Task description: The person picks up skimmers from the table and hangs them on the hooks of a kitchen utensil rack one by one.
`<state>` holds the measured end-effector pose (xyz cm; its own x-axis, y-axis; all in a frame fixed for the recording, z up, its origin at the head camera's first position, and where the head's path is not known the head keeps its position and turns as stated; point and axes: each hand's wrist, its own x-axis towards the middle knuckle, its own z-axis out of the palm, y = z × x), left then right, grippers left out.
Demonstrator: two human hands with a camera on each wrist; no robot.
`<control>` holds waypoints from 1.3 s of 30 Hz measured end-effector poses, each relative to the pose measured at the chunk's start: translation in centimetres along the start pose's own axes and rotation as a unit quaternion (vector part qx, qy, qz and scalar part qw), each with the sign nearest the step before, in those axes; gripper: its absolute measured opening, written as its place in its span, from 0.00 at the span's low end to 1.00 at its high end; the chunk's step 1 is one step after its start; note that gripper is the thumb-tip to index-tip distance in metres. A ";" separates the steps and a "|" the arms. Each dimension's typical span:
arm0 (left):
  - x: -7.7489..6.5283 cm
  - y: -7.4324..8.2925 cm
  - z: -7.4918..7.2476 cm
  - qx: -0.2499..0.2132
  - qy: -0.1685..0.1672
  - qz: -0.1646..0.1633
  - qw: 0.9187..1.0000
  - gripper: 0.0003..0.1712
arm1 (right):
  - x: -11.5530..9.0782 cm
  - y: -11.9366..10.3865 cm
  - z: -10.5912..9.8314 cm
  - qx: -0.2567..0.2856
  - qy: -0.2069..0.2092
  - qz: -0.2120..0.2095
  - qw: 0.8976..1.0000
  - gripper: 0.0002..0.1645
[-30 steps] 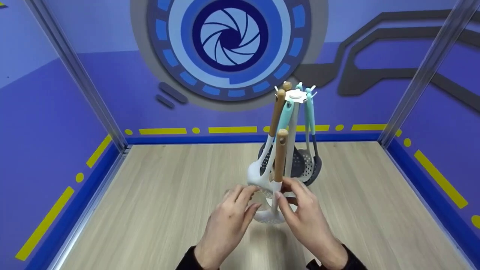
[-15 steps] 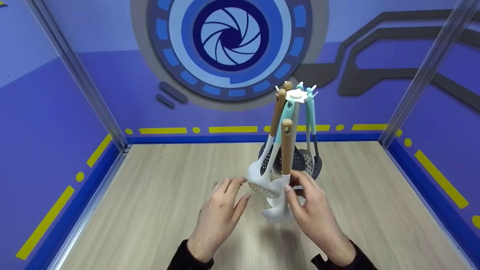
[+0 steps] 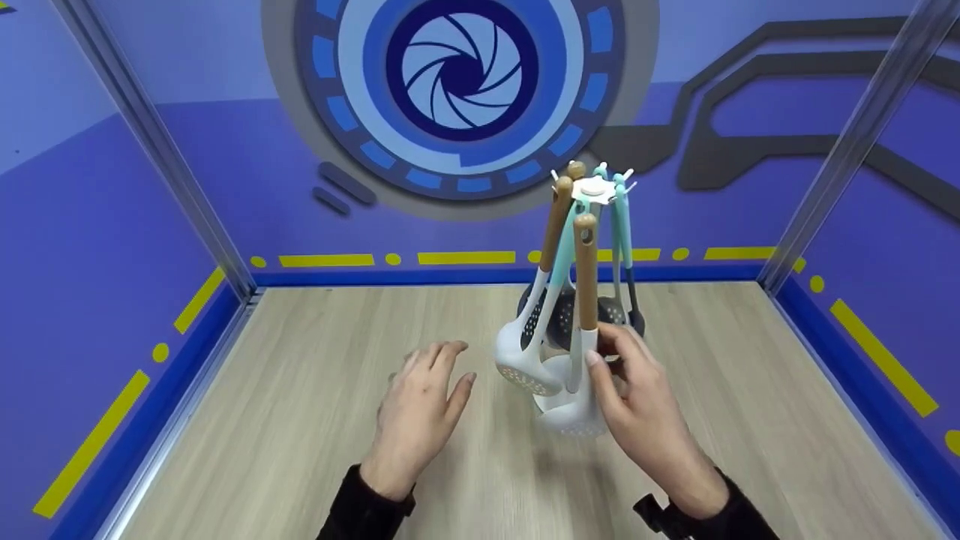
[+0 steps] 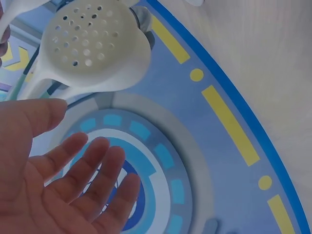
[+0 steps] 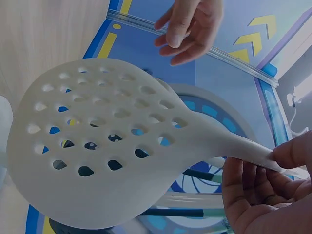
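Observation:
My right hand (image 3: pixel 637 405) pinches the white shaft of a skimmer (image 3: pixel 586 277) just below its wooden handle, thumb on the near side. The skimmer stands upright in front of the utensil rack (image 3: pixel 592 190), handle top a little below the rack's white hooked crown. Its broad, holed head (image 5: pixel 107 122) fills much of the right wrist view. My left hand (image 3: pixel 420 405) is held apart to the left, fingers extended and holding nothing. Close to its thumb in the left wrist view hangs a white ladle-like utensil with a holed bowl (image 4: pixel 85 44).
On the rack hang several more utensils, including one with a brown handle (image 3: pixel 555 229) and others with mint handles (image 3: pixel 622 225) and dark heads. The wood-grain table (image 3: pixel 337 360) is bounded by a blue printed back wall (image 3: pixel 225 187) and side walls.
My right hand has raised the skimmer and carried it right and toward the rack. My left hand, earlier close beside the skimmer's head, has drawn back to the left.

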<state>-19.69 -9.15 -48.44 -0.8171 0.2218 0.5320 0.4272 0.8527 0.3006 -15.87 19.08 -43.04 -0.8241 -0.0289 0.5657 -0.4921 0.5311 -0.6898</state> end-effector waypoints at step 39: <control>0.6 -6.8 2.1 0.028 -0.016 -0.074 0.997 0.27 | 1.5 0.4 -2.9 -0.014 0.020 0.011 1.000 0.19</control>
<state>-23.87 -13.84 -51.80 -0.8821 0.1069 0.4588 0.2803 0.9018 0.3289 -16.49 21.75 -41.14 -0.8232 0.0163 0.5676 -0.4651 0.5540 -0.6905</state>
